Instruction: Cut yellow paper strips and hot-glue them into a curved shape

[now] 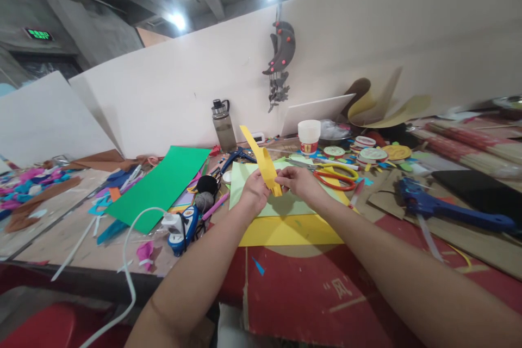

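Note:
A yellow strip (266, 167), looped and folded at its lower end, stands up between my two hands. My left hand (256, 191) is closed on its lower left side. From the right, my right hand (297, 180) pinches the folded part at its edge. Below the hands lie a pale green sheet (240, 182) and a yellow sheet (285, 230). Scissors with red and yellow handles (335, 176) rest just right of my right hand.
Left are a green sheet (163, 187) and a blue-and-white power strip (183, 231) with a white cable. A bottle (224, 128) and paper cups (309, 136) stand behind. A blue glue gun (448, 206) lies right.

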Demonstrator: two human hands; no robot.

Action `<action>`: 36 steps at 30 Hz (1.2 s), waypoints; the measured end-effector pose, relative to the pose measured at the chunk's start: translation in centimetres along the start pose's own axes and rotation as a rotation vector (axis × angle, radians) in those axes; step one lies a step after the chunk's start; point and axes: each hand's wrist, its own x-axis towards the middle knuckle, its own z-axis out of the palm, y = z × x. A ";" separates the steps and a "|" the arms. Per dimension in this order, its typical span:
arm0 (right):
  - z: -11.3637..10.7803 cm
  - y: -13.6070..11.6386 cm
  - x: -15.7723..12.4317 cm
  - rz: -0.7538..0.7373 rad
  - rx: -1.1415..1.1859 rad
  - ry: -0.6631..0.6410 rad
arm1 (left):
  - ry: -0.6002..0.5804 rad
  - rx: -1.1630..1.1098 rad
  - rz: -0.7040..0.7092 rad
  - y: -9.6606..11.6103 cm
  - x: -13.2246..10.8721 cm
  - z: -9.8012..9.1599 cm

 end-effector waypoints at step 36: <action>-3.2 -2.9 -0.7 -0.520 -0.462 0.460 | -0.040 0.253 0.105 1.3 -0.2 -0.4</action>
